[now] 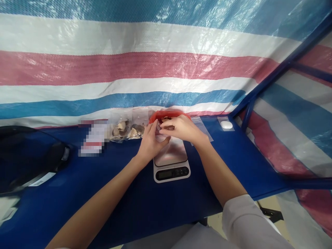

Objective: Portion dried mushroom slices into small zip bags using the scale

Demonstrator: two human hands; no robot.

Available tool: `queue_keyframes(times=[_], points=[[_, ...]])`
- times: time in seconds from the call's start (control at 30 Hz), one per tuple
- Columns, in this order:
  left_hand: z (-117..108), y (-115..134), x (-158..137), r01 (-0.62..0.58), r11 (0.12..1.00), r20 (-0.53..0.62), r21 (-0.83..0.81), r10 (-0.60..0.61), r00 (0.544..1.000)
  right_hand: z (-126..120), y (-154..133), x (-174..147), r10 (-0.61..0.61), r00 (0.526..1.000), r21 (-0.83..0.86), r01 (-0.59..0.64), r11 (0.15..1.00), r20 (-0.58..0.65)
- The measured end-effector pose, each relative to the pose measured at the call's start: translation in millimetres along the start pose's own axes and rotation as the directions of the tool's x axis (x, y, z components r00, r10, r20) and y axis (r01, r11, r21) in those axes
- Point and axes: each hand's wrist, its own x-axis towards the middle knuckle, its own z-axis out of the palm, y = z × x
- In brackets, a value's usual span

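Observation:
In the head view, my left hand [151,142] holds a clear plastic bag [163,144] above the kitchen scale [172,174], thumb and fingers around its side. My right hand [183,127] reaches in from the right, its fingertips pinched at the bag's mouth. Whatever lies between those fingertips is too small to make out. Just behind both hands sits an open red plastic bag [169,113] with brown dried pieces inside, partly hidden by my right hand. To the left lie two clear bags of dried mushrooms [120,129], close to my left hand.
A flat clear bag [203,129] lies right of the scale, and a white oval object [226,125] is farther right. A blurred printed packet [93,138] and a black bag-like item [31,159] occupy the left. Striped sheeting [135,65] rises behind the blue table [124,204].

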Motion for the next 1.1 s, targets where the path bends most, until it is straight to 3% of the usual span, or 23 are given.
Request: queue_keyframes(times=[0.27,0.5,0.67,0.83,0.97,1.1], points=[[-2,0,3,-0.009,1.0,0.012,-0.006,0.009,1.0,0,-6,-2,-0.039,0.999,-0.096,0.038,0.995,-0.014],[-6,3,3,-0.003,1.0,0.023,-0.01,0.003,1.0,11,1,4,0.044,0.999,-0.076,-0.044,0.996,-0.002],[-4,1,-2,0.0,1.0,0.039,-0.003,0.0,0.999,10,8,5,0.066,0.997,0.161,-0.059,0.985,-0.037],[1,-9,-7,-0.056,0.998,0.09,0.031,0.053,0.995,8,22,4,0.115,0.992,0.549,-0.129,0.826,0.06],[-2,-4,-7,-0.048,0.999,0.079,0.009,0.047,0.996,10,24,4,0.131,0.989,0.608,-0.145,0.781,0.067],[-7,8,-3,0.009,0.999,0.034,-0.049,-0.008,0.999,15,14,6,0.091,0.994,0.547,-0.106,0.83,0.053]])
